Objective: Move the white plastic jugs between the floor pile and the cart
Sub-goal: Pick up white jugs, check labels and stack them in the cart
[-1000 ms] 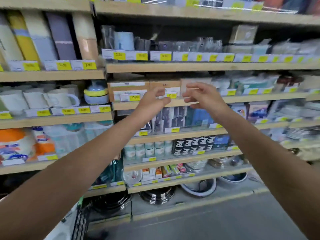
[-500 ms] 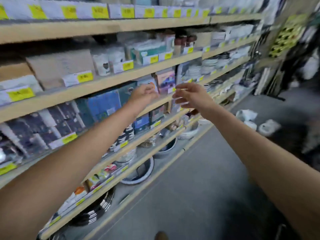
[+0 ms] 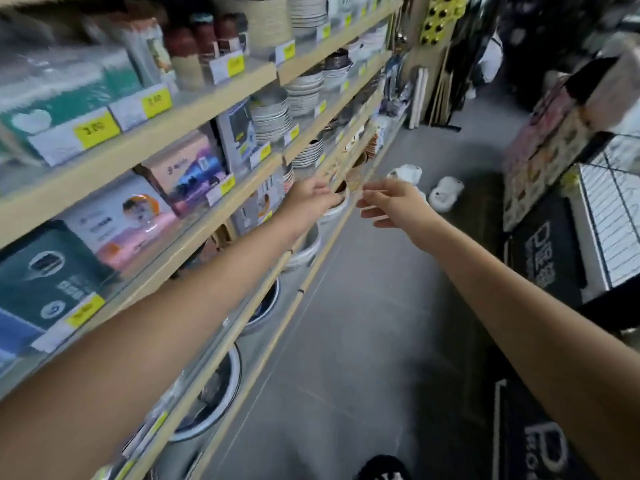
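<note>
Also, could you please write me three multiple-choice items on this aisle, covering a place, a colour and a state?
1. Where do the white jugs lie? A top shelf; B floor ahead; C a basket.
2. What colour are the price tags? A yellow; B red; C blue.
3. What do the left hand and right hand hold? A jugs; B a box; C nothing.
Answers: B, they lie on grey floor beyond the hands; A, yellow squares line the shelf edges; C, both reach out bare.
</note>
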